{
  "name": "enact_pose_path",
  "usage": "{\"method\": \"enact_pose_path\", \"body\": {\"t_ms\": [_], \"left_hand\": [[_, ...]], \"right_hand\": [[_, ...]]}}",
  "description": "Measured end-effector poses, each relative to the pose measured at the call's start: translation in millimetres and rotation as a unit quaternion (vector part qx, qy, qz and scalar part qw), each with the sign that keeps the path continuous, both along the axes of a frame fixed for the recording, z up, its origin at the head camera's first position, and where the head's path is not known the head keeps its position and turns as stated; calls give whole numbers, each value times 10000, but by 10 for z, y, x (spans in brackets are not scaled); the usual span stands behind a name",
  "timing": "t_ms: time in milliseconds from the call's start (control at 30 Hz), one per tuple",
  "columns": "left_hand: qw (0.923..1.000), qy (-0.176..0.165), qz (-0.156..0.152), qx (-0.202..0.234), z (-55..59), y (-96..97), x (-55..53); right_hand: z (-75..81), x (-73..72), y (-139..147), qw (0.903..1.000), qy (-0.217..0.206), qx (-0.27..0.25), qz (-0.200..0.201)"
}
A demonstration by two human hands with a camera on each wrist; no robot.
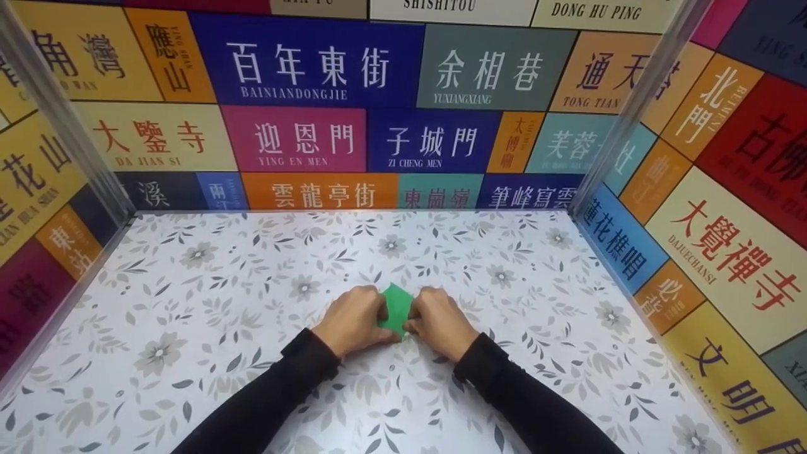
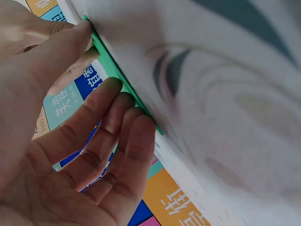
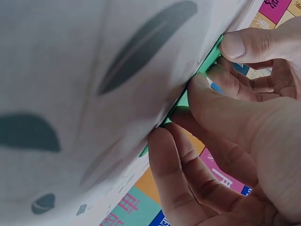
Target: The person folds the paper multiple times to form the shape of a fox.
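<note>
A small piece of folded green paper (image 1: 397, 309) lies on the floral tabletop between both hands, with a pointed corner facing away from me. My left hand (image 1: 356, 320) holds its left side; in the left wrist view the thumb is at one end of the paper (image 2: 109, 63) and the fingertips line its edge. From the opposite side my right hand (image 1: 440, 320) pinches it, the thumb pressing on the near part of the paper (image 3: 210, 61) and the fingers curled along its edge. Much of the paper's sides is hidden behind the fingers.
White cloth (image 1: 252, 265) with grey flowers and leaves covers the table. Upright panels with coloured sign blocks (image 1: 309, 66) stand at the back, left and right, joined by clear corner strips (image 1: 608, 135). Black sleeves (image 1: 265, 391) cover both forearms.
</note>
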State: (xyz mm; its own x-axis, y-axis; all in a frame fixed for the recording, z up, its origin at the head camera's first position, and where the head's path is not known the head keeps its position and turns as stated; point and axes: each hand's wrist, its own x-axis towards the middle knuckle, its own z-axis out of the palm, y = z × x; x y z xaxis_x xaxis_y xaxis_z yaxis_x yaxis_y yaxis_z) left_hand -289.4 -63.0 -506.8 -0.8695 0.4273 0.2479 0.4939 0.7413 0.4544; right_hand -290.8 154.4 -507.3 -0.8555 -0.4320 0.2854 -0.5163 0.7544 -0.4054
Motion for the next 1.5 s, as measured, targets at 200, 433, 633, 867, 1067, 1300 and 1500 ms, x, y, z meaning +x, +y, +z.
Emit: {"method": "enact_pose_path", "body": {"t_ms": [200,433,633,867,1067,1300,1500], "left_hand": [[9999,-49,96,11,16,49,-15],[9990,-319,99,292,23,28,-74],[9974,-480,146,518,10,-137,-173],[9944,-727,521,560,19,-331,-266],[9921,-766,731,675,10,-474,-306],[9903,-855,794,752,-24,-530,-319],[9874,-1011,891,823,-27,-549,-286]], "right_hand": [[24,4,24,9999,-76,-17,-102],[24,10,14,9997,-205,-47,-135],[26,13,-1,9996,-261,-70,-127],[42,7,1,9992,-366,-49,-139],[25,6,2,9988,-438,-168,-113],[33,17,14,9995,-237,-181,-53],[72,12,45,9994,-250,-250,-43]]}}
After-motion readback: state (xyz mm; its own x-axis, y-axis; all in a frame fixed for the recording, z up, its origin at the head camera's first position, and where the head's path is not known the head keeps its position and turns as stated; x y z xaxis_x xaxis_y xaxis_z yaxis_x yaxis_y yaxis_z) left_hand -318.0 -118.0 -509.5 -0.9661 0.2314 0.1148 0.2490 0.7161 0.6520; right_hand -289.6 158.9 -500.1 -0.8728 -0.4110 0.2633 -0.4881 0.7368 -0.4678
